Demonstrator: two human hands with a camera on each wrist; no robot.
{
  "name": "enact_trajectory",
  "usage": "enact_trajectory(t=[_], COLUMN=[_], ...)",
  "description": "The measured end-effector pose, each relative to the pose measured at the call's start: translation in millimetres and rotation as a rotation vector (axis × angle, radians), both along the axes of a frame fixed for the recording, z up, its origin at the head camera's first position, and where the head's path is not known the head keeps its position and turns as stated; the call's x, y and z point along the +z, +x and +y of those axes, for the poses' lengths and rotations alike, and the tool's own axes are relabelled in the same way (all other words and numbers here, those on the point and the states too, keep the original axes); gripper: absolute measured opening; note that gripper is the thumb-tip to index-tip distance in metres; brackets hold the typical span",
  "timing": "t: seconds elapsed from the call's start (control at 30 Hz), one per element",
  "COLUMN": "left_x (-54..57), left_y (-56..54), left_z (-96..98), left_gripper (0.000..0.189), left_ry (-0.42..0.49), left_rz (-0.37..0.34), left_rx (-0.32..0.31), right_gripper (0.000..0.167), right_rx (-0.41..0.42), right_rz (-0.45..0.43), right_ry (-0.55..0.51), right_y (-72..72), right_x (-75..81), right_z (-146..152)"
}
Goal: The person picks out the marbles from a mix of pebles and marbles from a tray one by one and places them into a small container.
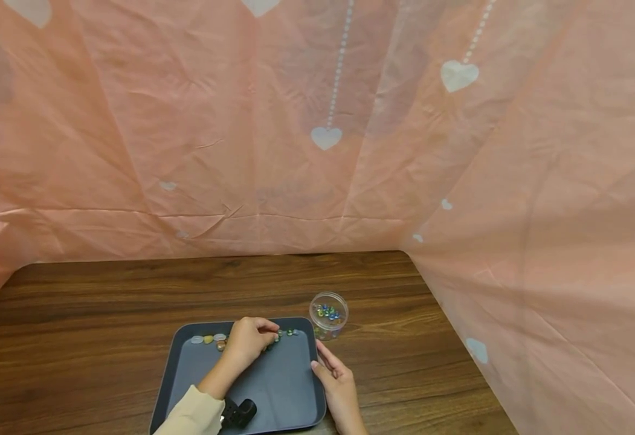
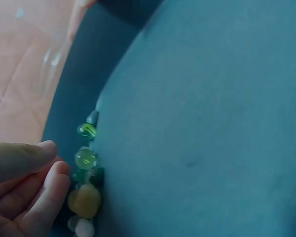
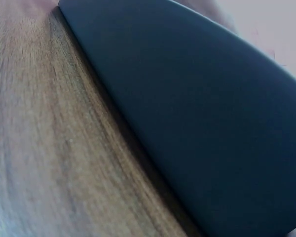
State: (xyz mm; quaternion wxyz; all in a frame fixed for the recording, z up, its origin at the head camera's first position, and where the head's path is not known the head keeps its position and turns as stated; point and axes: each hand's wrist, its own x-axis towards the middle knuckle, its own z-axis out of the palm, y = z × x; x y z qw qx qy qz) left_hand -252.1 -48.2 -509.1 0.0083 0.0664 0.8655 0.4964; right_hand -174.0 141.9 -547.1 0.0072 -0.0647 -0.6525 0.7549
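Observation:
A dark grey rectangular tray lies on the wooden table. Small stones and glass marbles line its far inner wall. My left hand reaches over the tray to this row, fingers loosely bent beside the marbles. In the left wrist view, nothing shows between the thumb and fingers. The right hand grips the tray's right rim, thumb on the rim and fingers along the outside. Only the tray's outer wall and the table appear in the right wrist view.
A clear round jar with colourful marbles stands just beyond the tray's far right corner. Pink cloth with white hearts hangs behind the table and along its right side. Bare wood shows left of the tray.

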Motion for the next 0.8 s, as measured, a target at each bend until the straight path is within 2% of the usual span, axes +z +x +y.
enact_trajectory(t=[0.17, 0.27, 0.43, 0.8], left_x=[-4.7, -7.4, -10.6, -12.4], left_y=[-2.1, -2.7, -0.6, 3.1], left_z=[2.0, 5.1, 10.0, 14.9], left_gripper=[0.007, 0.006, 0.006, 0.008], left_ry=[-0.040, -0.068, -0.148, -0.304], left_rz=[0.015, 0.054, 0.132, 0.209], left_rx=[0.020, 0.023, 0.002, -0.044], right_gripper=[0.052, 0.053, 0.053, 0.053], right_rx=[0.007, 0.007, 0.009, 0.008], right_rz=[0.002, 0.001, 0.004, 0.014], right_ry=[-0.005, -0.002, 0.004, 0.010], right_y=[0.0, 0.2, 0.2, -0.5], right_x=[-0.4, -0.5, -0.4, -0.5], right_z=[0, 0, 1, 1])
